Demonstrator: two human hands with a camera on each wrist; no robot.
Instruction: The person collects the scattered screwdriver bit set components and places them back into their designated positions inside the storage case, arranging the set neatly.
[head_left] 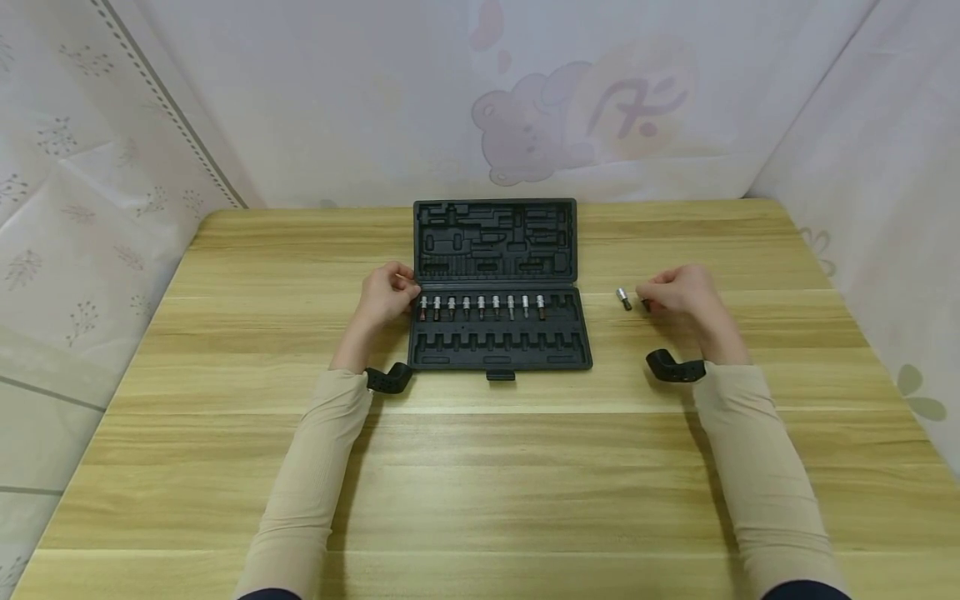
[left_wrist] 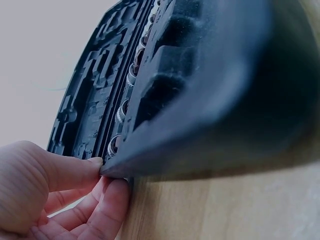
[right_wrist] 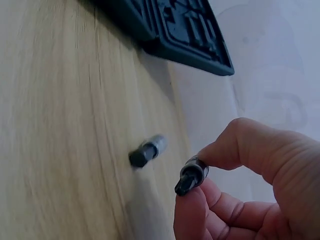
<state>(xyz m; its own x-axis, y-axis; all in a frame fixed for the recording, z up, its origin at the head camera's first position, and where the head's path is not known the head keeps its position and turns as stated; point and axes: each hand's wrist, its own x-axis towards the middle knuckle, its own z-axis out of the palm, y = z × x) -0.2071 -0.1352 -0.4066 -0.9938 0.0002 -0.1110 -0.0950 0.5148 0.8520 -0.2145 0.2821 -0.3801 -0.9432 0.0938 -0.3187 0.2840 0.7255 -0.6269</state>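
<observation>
A black plastic case [head_left: 463, 328] lies unfolded on the table, its moulded lid [head_left: 495, 242] toward the back. Along the upper row of its tray stand several silver bit sockets [head_left: 481, 307]; the right end of that row and the lower row show bare slots. My left hand [head_left: 386, 293] pinches the case's left edge near the hinge, thumb on top and fingers beneath. To the right of the case, my right hand [head_left: 686, 292] pinches a bit socket [right_wrist: 192, 172] between thumb and finger, its dark tip pointing out. Another bit socket [head_left: 624, 299] lies on the wood just left of that hand.
The wooden table [head_left: 495, 483] stretches toward me and to both sides. A patterned curtain [head_left: 360, 108] hangs behind its back edge. Black wrist mounts [head_left: 390, 379] sit on both forearms, and a latch [head_left: 500, 375] juts from the case's front.
</observation>
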